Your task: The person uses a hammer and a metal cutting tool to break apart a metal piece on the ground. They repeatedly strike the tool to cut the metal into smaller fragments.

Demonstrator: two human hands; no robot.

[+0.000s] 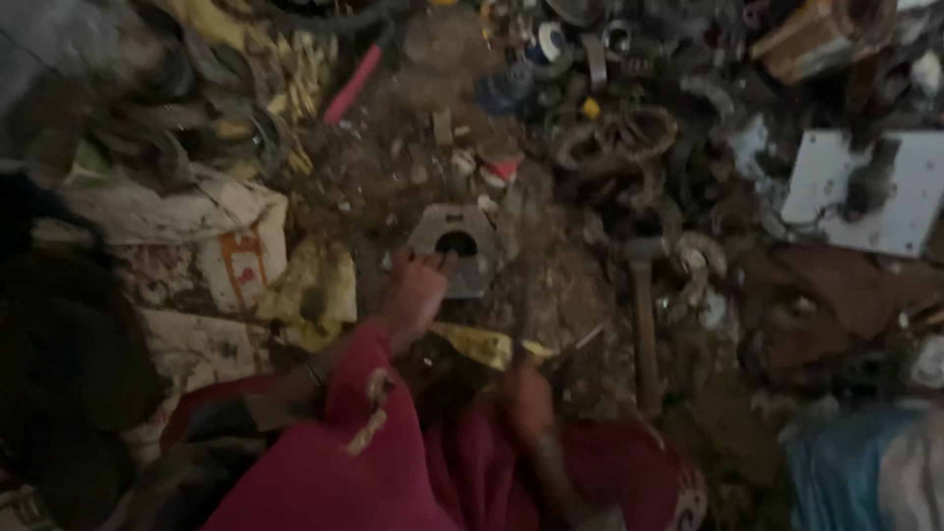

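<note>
Left hand (pixel 418 290) lies flat with fingers together, tips resting on the lower left edge of a grey metal bracket (pixel 454 246) with a round hole, which sits on the dirt floor at frame centre. Right hand (pixel 524 393), at 5 o'clock from the bracket, is fisted around a thin dark rod (pixel 521 315) standing near upright; too blurred to read the tool type. Hammer (pixel 644 315) lies at 3 o'clock of that fist, scrap rings (pixel 610 138) at 1 o'clock, white sack (pixel 197 246) at 9 o'clock.

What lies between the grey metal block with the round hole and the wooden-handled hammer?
Between metal block and hammer: only littered dirt ground, in the head view.
</note>
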